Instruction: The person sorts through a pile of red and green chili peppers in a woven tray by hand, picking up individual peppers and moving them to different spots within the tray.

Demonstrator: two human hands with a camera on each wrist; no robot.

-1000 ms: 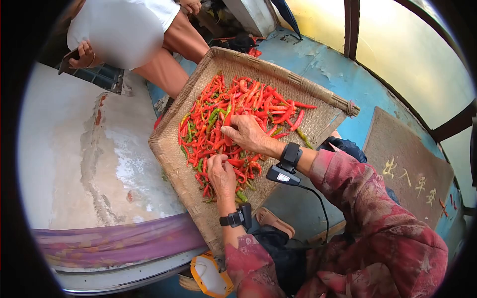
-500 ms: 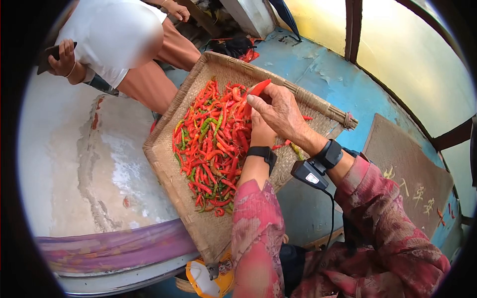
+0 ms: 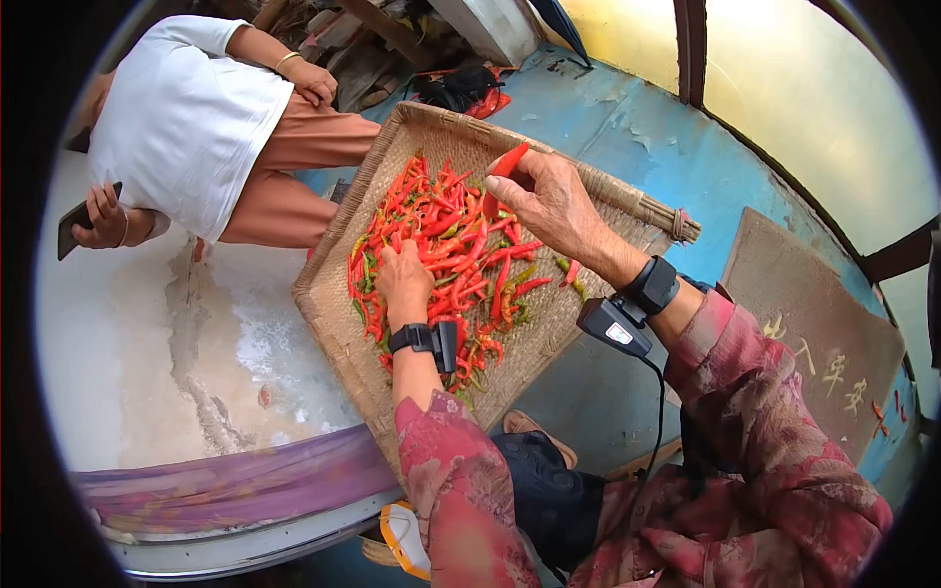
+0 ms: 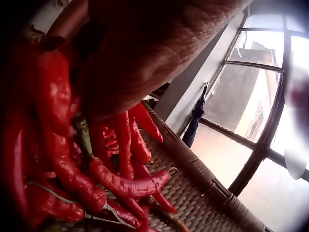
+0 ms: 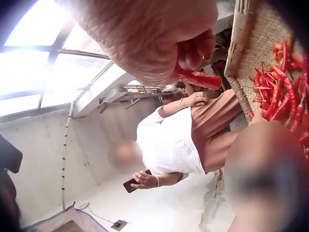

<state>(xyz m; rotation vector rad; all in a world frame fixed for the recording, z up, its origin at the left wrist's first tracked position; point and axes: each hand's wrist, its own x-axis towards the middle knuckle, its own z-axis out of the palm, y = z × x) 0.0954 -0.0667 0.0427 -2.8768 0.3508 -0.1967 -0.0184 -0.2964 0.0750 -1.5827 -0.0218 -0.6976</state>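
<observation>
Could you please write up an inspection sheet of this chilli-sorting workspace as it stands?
Surface: large woven bamboo tray, tilted, on a blue painted floor.
Job's things: heap of long red chillies with some green ones, spread over the tray; one single red chilli lifted above it.
Clutter: brown doormat with yellow characters; yellow-edged sandal; purple cloth.
Hands: left hand rests fingers-down in the heap; right hand pinches the single chilli.
Cables: black cable hangs from the right wrist camera.
Surroundings: seated person in a white shirt holding a phone; windows in a yellow wall.
</observation>
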